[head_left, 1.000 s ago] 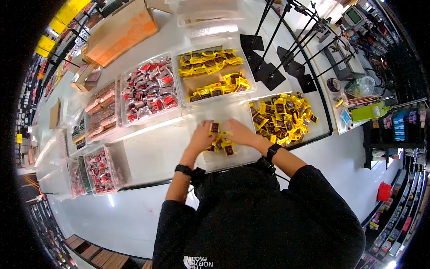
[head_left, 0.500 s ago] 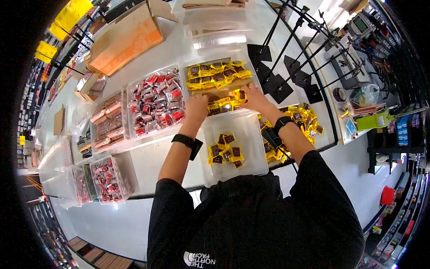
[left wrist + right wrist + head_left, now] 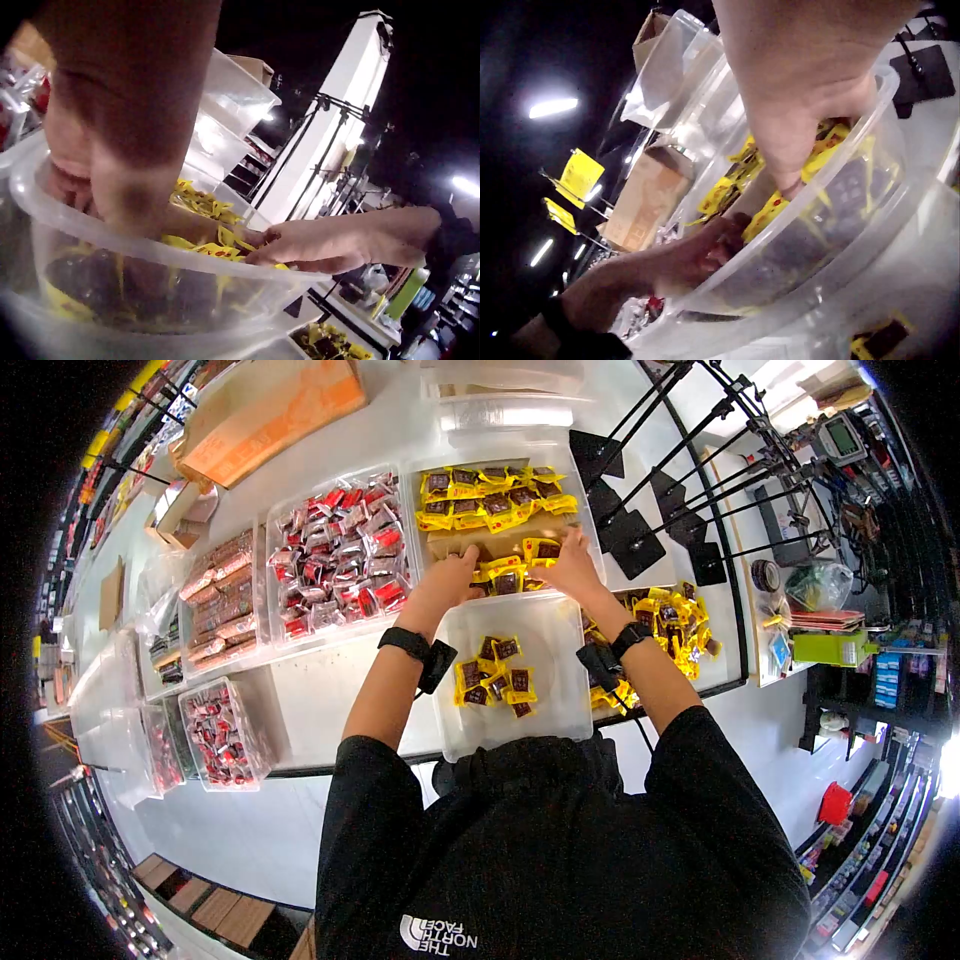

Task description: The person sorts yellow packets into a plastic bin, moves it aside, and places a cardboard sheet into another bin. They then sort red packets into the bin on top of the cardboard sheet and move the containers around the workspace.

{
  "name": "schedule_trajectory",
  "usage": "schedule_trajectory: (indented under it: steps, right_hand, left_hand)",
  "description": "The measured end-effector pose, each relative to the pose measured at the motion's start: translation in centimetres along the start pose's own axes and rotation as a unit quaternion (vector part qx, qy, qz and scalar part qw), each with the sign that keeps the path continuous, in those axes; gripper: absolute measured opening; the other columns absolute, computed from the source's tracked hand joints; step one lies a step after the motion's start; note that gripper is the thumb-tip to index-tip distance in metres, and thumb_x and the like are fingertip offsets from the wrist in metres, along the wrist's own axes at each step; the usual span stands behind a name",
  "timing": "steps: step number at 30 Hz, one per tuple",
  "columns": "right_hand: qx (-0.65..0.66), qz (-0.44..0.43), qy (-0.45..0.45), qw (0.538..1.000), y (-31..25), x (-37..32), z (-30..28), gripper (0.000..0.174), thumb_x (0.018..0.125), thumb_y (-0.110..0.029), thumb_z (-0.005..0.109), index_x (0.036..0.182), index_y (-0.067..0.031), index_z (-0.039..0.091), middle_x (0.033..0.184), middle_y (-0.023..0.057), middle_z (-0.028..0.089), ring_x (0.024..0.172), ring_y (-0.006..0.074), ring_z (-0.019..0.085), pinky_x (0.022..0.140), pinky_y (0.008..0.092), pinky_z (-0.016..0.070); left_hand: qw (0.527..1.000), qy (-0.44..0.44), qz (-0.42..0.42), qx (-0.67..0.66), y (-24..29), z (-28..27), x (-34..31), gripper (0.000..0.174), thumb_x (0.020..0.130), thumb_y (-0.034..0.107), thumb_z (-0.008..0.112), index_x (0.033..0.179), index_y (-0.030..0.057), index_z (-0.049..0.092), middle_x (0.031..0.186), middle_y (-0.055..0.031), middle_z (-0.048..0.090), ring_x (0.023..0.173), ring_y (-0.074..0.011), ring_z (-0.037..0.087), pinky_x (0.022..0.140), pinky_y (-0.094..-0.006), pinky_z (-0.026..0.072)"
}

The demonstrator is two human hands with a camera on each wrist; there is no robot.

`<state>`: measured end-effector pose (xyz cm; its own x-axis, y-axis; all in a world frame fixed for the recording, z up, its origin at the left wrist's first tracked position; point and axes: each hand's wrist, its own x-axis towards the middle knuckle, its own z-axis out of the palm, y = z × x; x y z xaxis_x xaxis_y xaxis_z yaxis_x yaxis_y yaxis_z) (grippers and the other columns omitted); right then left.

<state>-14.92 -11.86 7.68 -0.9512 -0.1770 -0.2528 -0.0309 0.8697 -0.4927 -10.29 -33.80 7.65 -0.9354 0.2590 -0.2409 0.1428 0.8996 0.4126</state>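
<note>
Both bare hands reach into a clear plastic bin [image 3: 597, 550] where small yellow-wrapped packets with dark middles stand in rows. At the left end of the near row of packets [image 3: 507, 581] is my left hand [image 3: 450, 580], fingers down inside the bin. My right hand [image 3: 572, 572] rests at the row's right end, thumb on the packets, fingers pointing to the far side. A strip of brown cardboard [image 3: 759, 189] separates the near row from the back rows [image 3: 490, 500]. In front, a clear tray [image 3: 460, 735] holds several loose packets [image 3: 495, 675].
A heap of yellow packets [image 3: 680, 625] lies right of the tray. Bins of red-and-silver packets [image 3: 335, 560] and brown packs [image 3: 220, 605] stand left. Black stands [image 3: 630, 545] occupy the table's right, and a cardboard box [image 3: 270, 420] sits at the back left.
Both hands have gone from the loose packets in the near tray up to the bin behind it. Over the last half second, their fingers have spread along the near row.
</note>
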Motion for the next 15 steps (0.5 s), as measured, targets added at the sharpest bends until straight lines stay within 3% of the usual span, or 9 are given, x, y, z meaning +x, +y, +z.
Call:
schedule_trajectory:
  steps: [3,7,10,12,15]
  right_hand:
    - [-0.104,0.021,0.004,0.994,-2.1,-1.0,0.1,0.095,0.053,-0.036,0.076,0.122,0.0055,0.026,0.117,0.0303,0.038,0.111,0.0414,0.040,0.090,0.0450,0.0386]
    - [-0.065,-0.020,-0.014,0.998,-0.3,0.3,1.6,0.093,0.054,-0.039,0.075,0.120,0.0063,0.027,0.117,0.0311,0.038,0.112,0.0398,0.040,0.090,0.0438,0.0389]
    - [-0.013,-0.041,0.002,0.999,0.1,0.4,0.9,0.093,0.052,-0.038,0.077,0.120,0.0022,0.029,0.111,0.0287,0.043,0.105,0.0405,0.046,0.087,0.0380,0.0425]
    - [-0.021,-0.095,-0.086,0.992,0.0,0.3,0.3,0.089,0.054,-0.040,0.076,0.123,-0.0031,0.034,0.113,0.0255,0.046,0.104,0.0382,0.048,0.088,0.0369,0.0424]
    - [-0.048,-0.143,-0.111,0.982,-0.2,0.6,0.3,0.082,0.055,-0.042,0.074,0.123,-0.0079,0.041,0.114,0.0228,0.047,0.103,0.0363,0.050,0.088,0.0370,0.0423]
  left_hand:
    - [1.000,0.006,-0.002,-0.017,0.1,0.1,-0.2,0.057,0.067,0.022,0.071,0.110,0.0060,0.037,0.098,-0.0267,0.055,0.090,-0.0417,0.055,0.074,-0.0438,0.0477]
    - [0.998,-0.014,0.002,-0.065,-1.3,2.4,1.2,0.061,0.068,0.026,0.069,0.117,0.0086,0.037,0.101,-0.0276,0.054,0.098,-0.0420,0.052,0.082,-0.0459,0.0440]
    - [0.998,-0.022,-0.002,-0.054,-1.1,3.0,1.9,0.061,0.068,0.029,0.067,0.120,0.0112,0.039,0.106,-0.0273,0.053,0.104,-0.0416,0.048,0.088,-0.0466,0.0390]
    - [0.995,-0.021,-0.062,-0.071,-0.5,3.0,1.5,0.059,0.065,0.033,0.068,0.115,0.0099,0.046,0.109,-0.0247,0.053,0.107,-0.0414,0.046,0.091,-0.0463,0.0358]
    - [0.992,-0.004,-0.091,-0.083,-0.2,3.2,1.6,0.059,0.061,0.036,0.069,0.111,0.0092,0.050,0.109,-0.0221,0.054,0.107,-0.0409,0.046,0.091,-0.0475,0.0348]
